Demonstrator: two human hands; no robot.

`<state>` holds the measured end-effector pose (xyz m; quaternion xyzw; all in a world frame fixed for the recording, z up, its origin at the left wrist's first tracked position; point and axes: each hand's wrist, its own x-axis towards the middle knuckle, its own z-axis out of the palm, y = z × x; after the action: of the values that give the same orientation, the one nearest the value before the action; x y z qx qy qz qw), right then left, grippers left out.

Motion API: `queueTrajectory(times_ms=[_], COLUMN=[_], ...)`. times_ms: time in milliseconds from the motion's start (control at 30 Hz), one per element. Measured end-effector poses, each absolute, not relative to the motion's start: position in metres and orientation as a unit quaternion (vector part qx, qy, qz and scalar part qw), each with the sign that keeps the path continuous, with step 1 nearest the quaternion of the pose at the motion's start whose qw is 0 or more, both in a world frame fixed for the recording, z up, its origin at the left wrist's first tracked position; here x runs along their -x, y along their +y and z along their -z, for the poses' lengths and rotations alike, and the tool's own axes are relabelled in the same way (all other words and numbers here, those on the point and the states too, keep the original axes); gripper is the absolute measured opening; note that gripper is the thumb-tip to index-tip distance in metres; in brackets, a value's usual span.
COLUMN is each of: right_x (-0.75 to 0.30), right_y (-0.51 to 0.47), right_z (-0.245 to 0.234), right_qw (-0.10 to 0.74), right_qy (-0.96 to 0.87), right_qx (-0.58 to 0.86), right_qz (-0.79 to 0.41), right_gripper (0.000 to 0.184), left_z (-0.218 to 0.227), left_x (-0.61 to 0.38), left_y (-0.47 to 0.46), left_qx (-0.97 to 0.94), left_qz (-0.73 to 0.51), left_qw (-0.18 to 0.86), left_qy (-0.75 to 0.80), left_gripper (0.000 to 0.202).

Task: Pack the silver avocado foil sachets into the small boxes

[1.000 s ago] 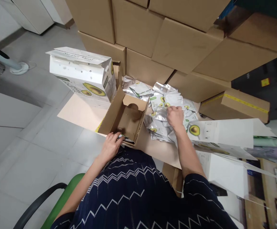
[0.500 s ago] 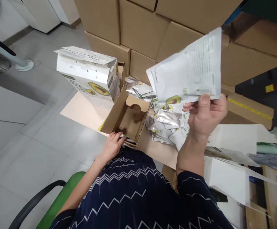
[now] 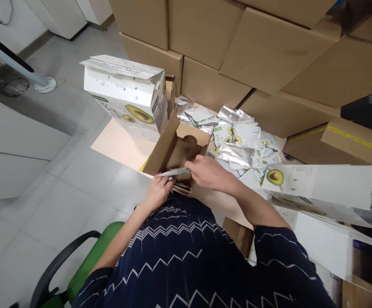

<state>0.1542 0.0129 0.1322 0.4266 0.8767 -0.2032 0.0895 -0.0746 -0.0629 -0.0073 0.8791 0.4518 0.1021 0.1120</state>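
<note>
My right hand (image 3: 207, 172) pinches a flat white pouch (image 3: 175, 172) by its right end. The pouch is seen nearly edge-on, over the near end of an open brown cardboard box (image 3: 160, 149). My left hand (image 3: 158, 190) has its fingers curled over the near left corner of that box, and the pouch's left end meets these fingers. Inside the box, at its near end, the edge of another pouch (image 3: 182, 184) shows; how many stand there is hidden. To the right of the box lies a loose pile of silver and white pouches (image 3: 235, 155) printed with avocados.
A white carton (image 3: 122, 92) with avocado print stands at the left, its top flaps raised. Large brown cartons (image 3: 205, 38) are stacked behind the table (image 3: 118, 149). At the right are opened white cartons (image 3: 320, 184). A green chair (image 3: 99, 252) is at my lower left.
My right hand has brought the pouch down and left from above the pile to the near end of the box. My left hand stays at the box corner. The view has shifted slightly.
</note>
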Motion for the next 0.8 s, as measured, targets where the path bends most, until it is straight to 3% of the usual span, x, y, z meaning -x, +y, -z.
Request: queueTrajectory(times_ms=[233, 333, 467, 567, 633, 800], right_x=[-0.135, -0.135, -0.131, -0.126, -0.124, -0.128], right_y=[0.023, 0.024, 0.02, 0.019, 0.021, 0.025], right_z=[-0.123, -0.123, -0.119, -0.115, -0.114, -0.119], right_qw=[0.173, 0.181, 0.218, 0.247, 0.258, 0.263], right_qy=[0.89, 0.892, 0.887, 0.886, 0.884, 0.867], right_qx=[-0.38, -0.372, -0.365, -0.342, -0.325, -0.353], right_qz=[0.182, 0.181, 0.181, 0.194, 0.214, 0.234], right_gripper=[0.026, 0.027, 0.025, 0.026, 0.027, 0.036], left_z=[-0.012, -0.019, -0.021, -0.029, -0.036, -0.046], left_x=[0.074, 0.074, 0.07, 0.069, 0.07, 0.07], left_y=[-0.06, -0.061, -0.063, -0.052, -0.037, 0.003], left_qx=[-0.869, -0.852, -0.812, -0.796, -0.819, -0.891], left_qz=[-0.109, -0.134, -0.188, -0.228, -0.194, 0.022], left_qw=[0.18, 0.206, 0.152, 0.109, 0.111, 0.227], left_qy=[0.447, 0.463, 0.531, 0.55, 0.529, 0.393], left_gripper=[0.049, 0.042, 0.032, 0.036, 0.041, 0.039])
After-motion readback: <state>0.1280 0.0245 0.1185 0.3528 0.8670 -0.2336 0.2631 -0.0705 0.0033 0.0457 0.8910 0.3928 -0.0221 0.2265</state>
